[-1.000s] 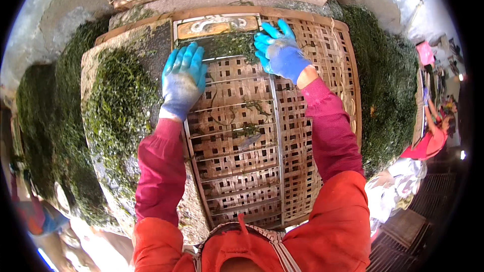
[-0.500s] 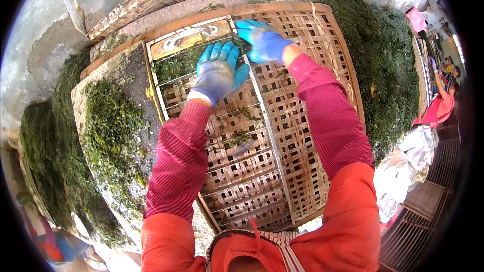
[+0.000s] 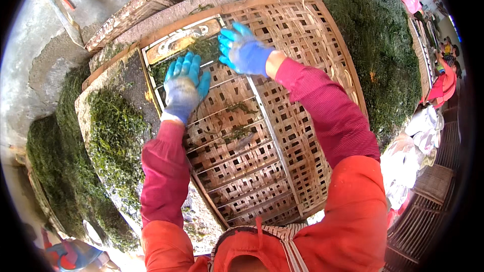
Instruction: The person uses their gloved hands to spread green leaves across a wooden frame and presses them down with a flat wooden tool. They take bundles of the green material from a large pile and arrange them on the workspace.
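A woven bamboo rack (image 3: 307,116) edged in brown wood lies in front of me. Over its left part rests a narrow frame (image 3: 267,126) with thin crossbars. Damp green seaweed (image 3: 207,50) forms a thin layer in the frame's far section, beside a wooden board with a pale curved handle (image 3: 182,40). My left hand (image 3: 184,84), in a blue-and-grey glove, presses flat on the seaweed's left end, fingers extended. At its right end is my right hand (image 3: 246,50), gloved alike, with fingers spread and nothing gripped. Small scraps of seaweed cling to the nearer slats.
Loose seaweed is heaped on the stone slab (image 3: 116,136) at left and in a large mound (image 3: 380,65) at right. A wooden block (image 3: 131,15) leans by the wall. White plastic bags (image 3: 403,166) lie at right; another person in red (image 3: 444,83) is beyond.
My left hand has slid left and slightly nearer. My right hand has moved left from the bare weave onto the seaweed's right end. The view has shifted slightly.
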`<act>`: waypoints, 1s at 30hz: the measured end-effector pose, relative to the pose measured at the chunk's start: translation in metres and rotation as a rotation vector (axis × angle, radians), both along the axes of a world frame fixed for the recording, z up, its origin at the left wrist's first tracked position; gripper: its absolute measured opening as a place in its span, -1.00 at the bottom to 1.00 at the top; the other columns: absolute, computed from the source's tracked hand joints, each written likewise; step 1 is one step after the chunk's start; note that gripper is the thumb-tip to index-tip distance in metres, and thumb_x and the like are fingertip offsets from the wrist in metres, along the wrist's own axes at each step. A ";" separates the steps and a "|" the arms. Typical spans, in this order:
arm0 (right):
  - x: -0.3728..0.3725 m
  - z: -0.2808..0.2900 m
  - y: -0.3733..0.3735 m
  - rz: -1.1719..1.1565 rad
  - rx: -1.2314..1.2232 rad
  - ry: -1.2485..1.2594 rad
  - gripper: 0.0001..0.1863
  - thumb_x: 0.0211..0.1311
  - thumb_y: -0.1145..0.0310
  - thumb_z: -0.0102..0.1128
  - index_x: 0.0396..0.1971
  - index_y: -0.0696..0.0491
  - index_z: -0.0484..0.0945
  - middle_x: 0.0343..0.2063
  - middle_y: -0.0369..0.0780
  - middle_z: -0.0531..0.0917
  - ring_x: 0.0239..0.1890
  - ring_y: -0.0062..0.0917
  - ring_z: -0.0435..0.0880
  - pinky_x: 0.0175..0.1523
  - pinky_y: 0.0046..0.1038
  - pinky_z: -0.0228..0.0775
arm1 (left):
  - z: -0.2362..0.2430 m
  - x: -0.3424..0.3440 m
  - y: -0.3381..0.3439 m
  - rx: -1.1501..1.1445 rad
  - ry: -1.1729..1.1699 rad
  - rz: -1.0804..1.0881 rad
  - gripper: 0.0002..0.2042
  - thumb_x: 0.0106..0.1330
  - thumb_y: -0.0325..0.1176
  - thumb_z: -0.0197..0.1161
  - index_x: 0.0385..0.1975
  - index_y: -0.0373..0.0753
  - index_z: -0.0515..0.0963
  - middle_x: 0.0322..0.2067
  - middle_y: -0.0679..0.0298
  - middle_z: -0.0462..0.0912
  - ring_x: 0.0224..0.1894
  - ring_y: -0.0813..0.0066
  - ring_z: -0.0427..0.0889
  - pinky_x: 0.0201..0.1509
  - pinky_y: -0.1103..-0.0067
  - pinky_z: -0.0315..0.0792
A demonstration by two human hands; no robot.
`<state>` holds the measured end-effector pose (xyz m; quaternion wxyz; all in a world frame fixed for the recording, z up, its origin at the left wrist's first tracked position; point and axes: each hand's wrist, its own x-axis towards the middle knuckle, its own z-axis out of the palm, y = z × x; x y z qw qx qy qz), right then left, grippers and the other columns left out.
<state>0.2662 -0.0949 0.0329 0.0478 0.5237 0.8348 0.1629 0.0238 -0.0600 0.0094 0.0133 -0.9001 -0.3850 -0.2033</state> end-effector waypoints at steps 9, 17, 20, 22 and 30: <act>-0.021 -0.039 0.028 -0.502 0.581 0.999 -0.57 0.34 0.07 0.29 -0.18 0.19 0.54 -0.25 -0.04 0.61 -0.07 -0.14 0.62 0.21 -0.20 0.47 | -0.021 0.008 0.012 0.107 0.120 -0.125 -0.41 0.46 -0.07 0.09 0.41 -0.24 0.33 0.41 -0.02 0.36 0.46 -0.04 0.31 0.60 0.20 0.01; -0.020 -0.021 -0.006 0.279 0.266 0.674 -0.06 0.13 0.38 0.44 0.52 -0.14 0.18 0.53 -0.11 0.16 0.48 -0.16 0.31 0.50 -0.16 0.30 | 0.016 -0.058 0.000 0.099 -0.099 0.020 -0.44 0.31 -0.16 0.30 0.29 -0.21 0.48 0.33 0.05 0.48 0.41 0.06 0.42 0.55 0.20 0.18; 0.008 -0.028 0.005 0.077 0.215 0.728 0.06 0.09 0.16 0.52 0.56 -0.14 0.07 0.56 -0.06 0.05 0.53 -0.06 0.17 0.53 -0.08 0.21 | 0.004 -0.075 -0.002 0.218 -0.009 0.143 -0.37 0.33 -0.12 0.30 0.37 -0.25 0.39 0.46 0.00 0.27 0.47 -0.09 0.27 0.53 0.09 0.13; 0.002 -0.028 0.016 -0.041 0.131 0.887 0.07 0.09 0.01 0.50 0.56 -0.10 0.08 0.54 0.01 0.09 0.54 0.03 0.11 0.55 -0.07 0.12 | 0.008 -0.068 -0.011 0.332 -0.016 0.129 -0.35 0.32 -0.11 0.31 0.38 -0.24 0.39 0.46 -0.01 0.27 0.48 -0.08 0.26 0.53 0.08 0.12; -0.039 -0.051 0.041 0.070 0.444 0.710 -0.47 0.39 0.01 0.25 0.21 0.03 0.58 0.32 -0.10 0.51 0.31 -0.18 0.52 0.39 -0.16 0.38 | 0.003 -0.071 -0.001 0.216 0.213 0.040 -0.53 0.50 -0.13 0.07 0.32 -0.21 0.46 0.33 0.05 0.48 0.42 0.10 0.39 0.59 0.20 0.04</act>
